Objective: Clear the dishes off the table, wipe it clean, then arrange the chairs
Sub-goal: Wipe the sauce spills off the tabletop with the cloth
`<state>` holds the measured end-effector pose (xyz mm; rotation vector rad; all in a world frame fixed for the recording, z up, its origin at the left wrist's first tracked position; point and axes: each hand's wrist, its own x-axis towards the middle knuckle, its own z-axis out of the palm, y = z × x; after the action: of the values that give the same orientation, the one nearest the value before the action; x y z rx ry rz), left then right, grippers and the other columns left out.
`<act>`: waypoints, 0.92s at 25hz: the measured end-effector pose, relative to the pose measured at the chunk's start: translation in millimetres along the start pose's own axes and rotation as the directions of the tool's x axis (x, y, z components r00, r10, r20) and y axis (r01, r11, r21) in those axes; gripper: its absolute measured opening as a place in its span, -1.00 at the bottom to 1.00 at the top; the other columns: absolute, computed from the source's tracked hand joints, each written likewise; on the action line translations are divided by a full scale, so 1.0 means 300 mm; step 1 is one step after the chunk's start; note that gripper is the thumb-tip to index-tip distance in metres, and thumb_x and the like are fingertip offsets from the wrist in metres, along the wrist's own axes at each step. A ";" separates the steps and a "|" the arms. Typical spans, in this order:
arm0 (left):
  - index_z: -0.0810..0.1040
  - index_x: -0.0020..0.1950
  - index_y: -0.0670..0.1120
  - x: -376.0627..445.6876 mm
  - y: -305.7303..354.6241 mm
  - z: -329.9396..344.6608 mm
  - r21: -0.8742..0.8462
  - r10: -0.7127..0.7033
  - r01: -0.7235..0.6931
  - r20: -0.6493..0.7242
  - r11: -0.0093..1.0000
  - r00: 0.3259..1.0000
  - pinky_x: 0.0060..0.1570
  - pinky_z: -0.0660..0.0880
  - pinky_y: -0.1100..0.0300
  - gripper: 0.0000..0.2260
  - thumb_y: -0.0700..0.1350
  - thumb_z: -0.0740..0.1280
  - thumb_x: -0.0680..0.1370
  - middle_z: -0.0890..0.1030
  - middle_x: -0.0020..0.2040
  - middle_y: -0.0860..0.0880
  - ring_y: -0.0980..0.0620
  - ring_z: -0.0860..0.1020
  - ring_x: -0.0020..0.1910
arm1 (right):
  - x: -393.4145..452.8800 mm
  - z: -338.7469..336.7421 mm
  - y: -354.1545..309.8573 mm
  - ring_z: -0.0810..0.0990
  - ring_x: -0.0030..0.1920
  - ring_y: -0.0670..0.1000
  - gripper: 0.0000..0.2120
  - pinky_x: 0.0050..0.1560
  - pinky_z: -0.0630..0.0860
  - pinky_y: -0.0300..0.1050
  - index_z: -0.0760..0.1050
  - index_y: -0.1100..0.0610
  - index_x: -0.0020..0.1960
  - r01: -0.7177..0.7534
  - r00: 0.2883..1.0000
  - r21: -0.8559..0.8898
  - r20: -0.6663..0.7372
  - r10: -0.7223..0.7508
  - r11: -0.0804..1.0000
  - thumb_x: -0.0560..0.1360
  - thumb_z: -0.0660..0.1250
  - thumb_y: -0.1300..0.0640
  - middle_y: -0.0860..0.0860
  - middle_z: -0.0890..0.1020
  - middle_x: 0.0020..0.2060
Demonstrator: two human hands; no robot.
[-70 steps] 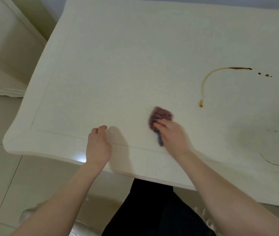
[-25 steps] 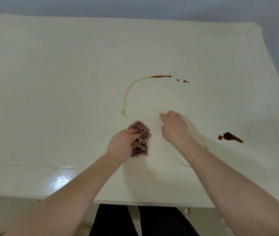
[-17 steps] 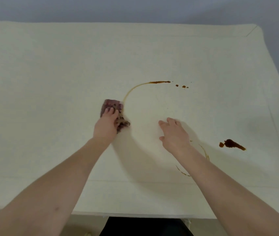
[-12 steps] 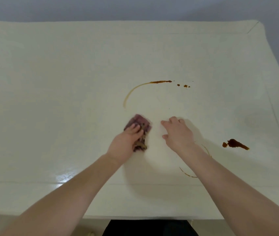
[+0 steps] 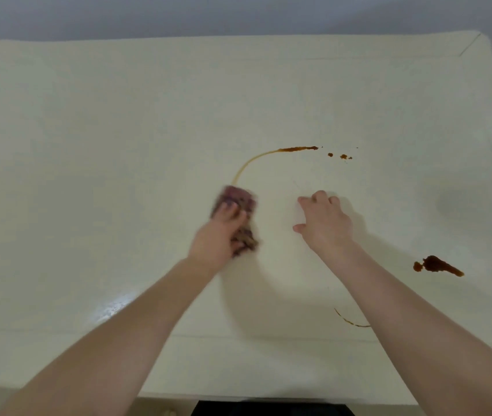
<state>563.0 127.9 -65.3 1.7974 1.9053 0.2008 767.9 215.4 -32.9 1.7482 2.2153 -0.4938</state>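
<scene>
Left grip (image 5: 219, 238) presses a purple cloth (image 5: 238, 202) flat-fingered on the desk (image 5: 88, 145), mid-wipe. Right grip (image 5: 324, 222) rests loosely spread, empty. No dishes visible. Curved streak (image 5: 256, 160), drops (image 5: 340, 156), blot (image 5: 436, 265) remain; chairs unseen.

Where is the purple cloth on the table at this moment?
In the head view the purple cloth lies near the table's middle under the left hand, just below the lower end of the curved brown streak.
</scene>
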 end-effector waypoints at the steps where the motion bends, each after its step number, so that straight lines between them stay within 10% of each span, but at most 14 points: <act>1: 0.19 0.51 -0.03 -0.047 0.042 0.033 -0.006 0.111 -0.111 0.061 0.994 0.992 0.45 0.06 0.19 -0.41 -0.09 0.35 0.52 0.07 0.55 -0.09 -0.04 0.01 0.55 | 0.010 -0.006 -0.002 0.27 0.29 0.10 -0.53 -0.05 0.46 0.00 0.30 -0.01 0.35 -0.004 1.000 0.028 -0.001 0.004 1.000 0.50 0.34 -0.03 0.03 0.33 0.25; 4: 0.21 0.51 -0.04 -0.041 0.010 0.020 -0.023 0.260 -0.259 0.055 0.966 0.964 0.46 0.09 0.20 -0.46 -0.09 0.29 0.56 0.16 0.54 -0.06 -0.05 0.12 0.53 | 0.020 -0.015 -0.001 0.26 0.30 0.09 -0.52 -0.05 0.44 -0.01 0.30 -0.04 0.35 -0.010 1.000 0.035 0.009 0.010 0.999 0.49 0.35 -0.05 0.01 0.34 0.26; 10: -0.03 0.55 -0.19 0.363 -0.162 -0.183 0.079 -0.209 0.215 -0.073 0.973 0.975 0.49 -0.04 0.10 -0.25 -0.01 0.34 0.53 -0.04 0.57 -0.16 -0.10 -0.09 0.55 | 0.042 -0.009 -0.004 0.29 0.25 0.07 -0.51 -0.11 0.47 -0.04 0.31 -0.05 0.35 -0.025 1.000 0.003 0.014 0.025 1.000 0.48 0.37 -0.04 -0.02 0.35 0.22; 18: 0.05 0.54 -0.11 0.138 0.020 -0.004 0.119 0.345 -0.361 0.134 0.925 0.929 0.42 -0.19 0.31 -0.47 -0.14 0.19 0.61 0.01 0.56 -0.07 -0.01 -0.05 0.55 | 0.058 -0.046 0.012 0.30 0.28 0.11 -0.54 -0.01 0.48 0.02 0.31 -0.01 0.37 0.001 1.000 0.023 0.009 -0.001 1.000 0.51 0.33 0.00 0.02 0.36 0.25; 23: -0.06 0.55 -0.19 0.411 -0.117 -0.166 0.213 -0.086 0.084 0.001 0.973 0.996 0.48 -0.11 0.13 -0.32 0.00 0.25 0.58 -0.07 0.57 -0.16 -0.10 -0.11 0.55 | 0.205 -0.100 0.117 0.18 0.38 0.15 -0.49 0.20 0.41 0.07 0.26 0.01 0.41 -0.141 0.981 0.140 -0.111 0.158 0.980 0.51 0.31 0.00 0.07 0.25 0.38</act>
<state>509.9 254.6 -70.0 1.8420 2.0578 -0.0449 787.7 289.6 -34.7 2.0461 2.1518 -0.5210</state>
